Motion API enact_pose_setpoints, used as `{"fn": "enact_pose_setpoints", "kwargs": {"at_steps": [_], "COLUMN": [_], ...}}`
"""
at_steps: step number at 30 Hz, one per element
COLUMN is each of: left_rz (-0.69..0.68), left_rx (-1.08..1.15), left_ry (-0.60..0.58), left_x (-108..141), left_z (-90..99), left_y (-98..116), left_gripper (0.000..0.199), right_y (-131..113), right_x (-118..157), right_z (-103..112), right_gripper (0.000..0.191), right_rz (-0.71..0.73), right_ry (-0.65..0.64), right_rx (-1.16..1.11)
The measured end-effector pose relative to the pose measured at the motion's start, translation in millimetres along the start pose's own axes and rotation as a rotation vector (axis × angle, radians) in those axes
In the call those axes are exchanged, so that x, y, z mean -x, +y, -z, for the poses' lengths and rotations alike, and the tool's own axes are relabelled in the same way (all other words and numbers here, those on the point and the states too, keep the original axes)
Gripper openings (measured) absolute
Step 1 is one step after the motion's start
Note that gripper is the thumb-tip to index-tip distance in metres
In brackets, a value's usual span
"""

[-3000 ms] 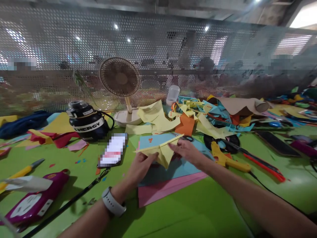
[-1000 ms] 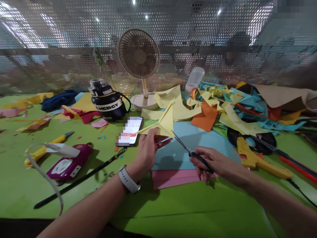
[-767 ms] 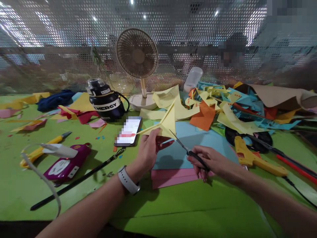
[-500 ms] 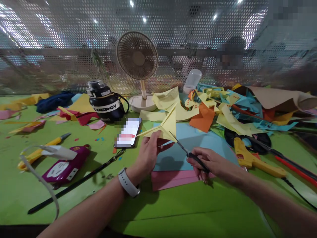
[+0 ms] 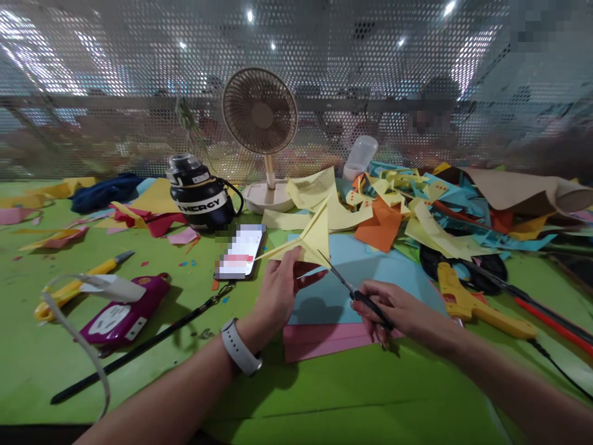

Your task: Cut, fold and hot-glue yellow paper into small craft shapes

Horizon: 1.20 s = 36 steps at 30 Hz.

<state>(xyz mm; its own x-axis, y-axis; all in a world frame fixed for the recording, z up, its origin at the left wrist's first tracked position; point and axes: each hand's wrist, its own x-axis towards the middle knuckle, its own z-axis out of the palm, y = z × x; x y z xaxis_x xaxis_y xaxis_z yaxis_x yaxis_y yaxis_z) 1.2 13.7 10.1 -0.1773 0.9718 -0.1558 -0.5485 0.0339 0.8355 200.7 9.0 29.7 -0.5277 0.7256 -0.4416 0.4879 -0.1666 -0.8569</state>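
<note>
My left hand (image 5: pixel 281 285), with a white watch band on its wrist, pinches a folded pale yellow paper piece (image 5: pixel 315 237) with pointed arms. My right hand (image 5: pixel 384 309) is closed round the dark handles of a pair of scissors (image 5: pixel 344 282). The scissors' tips meet the lower right edge of the yellow piece. Beneath both hands lie a light blue sheet (image 5: pixel 393 266) and, nearer me, a pink sheet (image 5: pixel 324 340). A phone (image 5: pixel 241 250) with a lit screen lies left of the yellow piece.
A fan (image 5: pixel 262 114) and a black bottle (image 5: pixel 201 201) stand behind. Paper scraps (image 5: pixel 430 216) are piled at the back right. A yellow glue gun (image 5: pixel 482 309) lies right. At left are a purple device (image 5: pixel 125 315), a yellow cutter (image 5: pixel 83 281) and a black strap (image 5: pixel 139 346).
The whole view has shifted slightly, with the background sitting a little lower. Both hands keep nearly the same pose, with the scissors still at the yellow paper's edge.
</note>
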Motion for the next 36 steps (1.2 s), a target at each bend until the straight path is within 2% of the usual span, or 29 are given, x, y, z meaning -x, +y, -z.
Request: {"fn": "enact_pose_setpoints", "kwargs": {"at_steps": [13,19,26,36], "left_rz": [0.006,0.005,-0.002,-0.004], "left_rx": [0.000,0.010,-0.001,0.018], "left_ry": [-0.030,0.003,-0.010,-0.005], "left_x": [1.3,2.2,1.5,-2.2], "left_z": [0.6,-0.4,-0.1,1.0], "left_y": [-0.1,-2.1,-4.4,-8.3], "left_gripper": [0.021,0.021,0.027,0.021], "right_y": [-10.5,-6.2,-4.9,-5.6], "right_x": [4.0,1.5,1.9,2.1], "right_z": [-1.5,-1.3,-0.9,-0.6], "right_gripper": [0.039,0.038,0.040,0.041], "right_rz": [-0.026,-0.016,-0.006,0.007], "right_ry": [0.014,0.013,0.009,-0.008], "right_rx": [0.005,0.008,-0.002,-0.011]}}
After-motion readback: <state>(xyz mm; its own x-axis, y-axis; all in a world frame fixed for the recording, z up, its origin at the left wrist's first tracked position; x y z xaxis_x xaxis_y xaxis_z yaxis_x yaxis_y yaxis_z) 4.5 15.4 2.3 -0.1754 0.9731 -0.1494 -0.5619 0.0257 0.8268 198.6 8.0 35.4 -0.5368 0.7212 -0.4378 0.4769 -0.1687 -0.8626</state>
